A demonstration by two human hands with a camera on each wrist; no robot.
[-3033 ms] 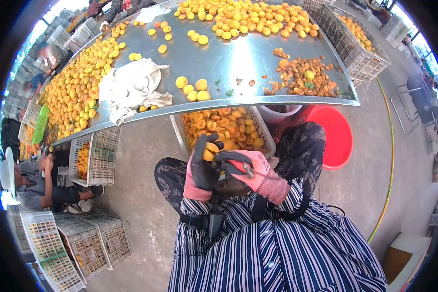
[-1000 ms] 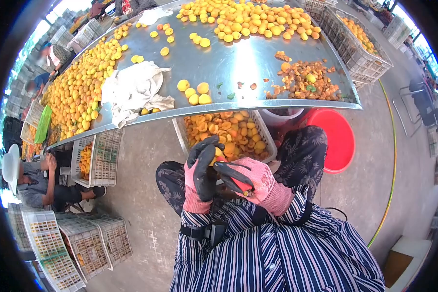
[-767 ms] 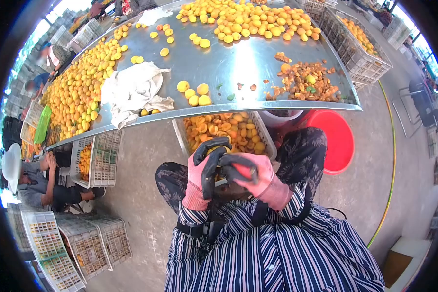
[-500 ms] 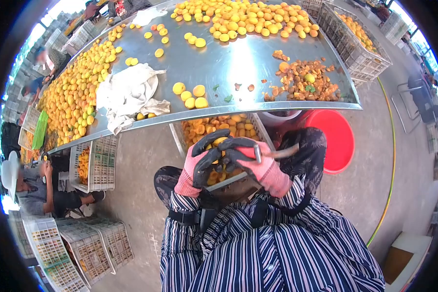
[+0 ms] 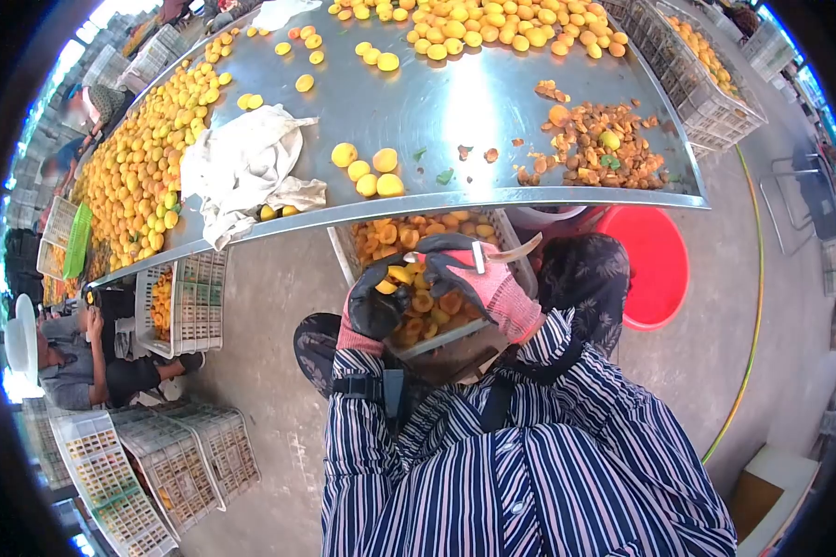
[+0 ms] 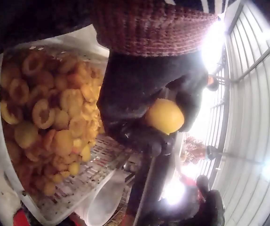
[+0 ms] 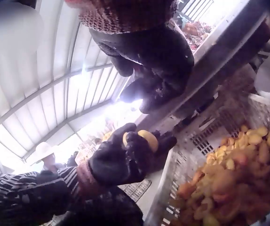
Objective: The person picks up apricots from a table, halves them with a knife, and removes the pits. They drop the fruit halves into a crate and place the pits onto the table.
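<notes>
In the head view my left hand (image 5: 376,302), in a pink glove with a black palm, holds a yellow apricot (image 5: 397,276) with its fingers curled round it. The left wrist view shows the same apricot (image 6: 165,117) between dark gloved fingers. My right hand (image 5: 469,272), gloved alike, is just beyond and to the right. It grips a small tool (image 5: 479,258) with a silvery part and a curved tan strip pointing right; its working end is mostly hidden. Below both hands sits a plastic crate (image 5: 344,255) of halved apricots (image 5: 423,302).
A metal table (image 5: 372,93) bears apricot piles, a white cloth (image 5: 246,167) and a heap of brown pits and scraps (image 5: 613,148). A red basin (image 5: 646,269) stands at right. Crates (image 5: 181,469) and a seated person (image 5: 70,357) are at left.
The right hand has risen away from the left, where both were together round the fruit half a second ago. The left palm has turned upward, showing the apricot. The tool has swung higher.
</notes>
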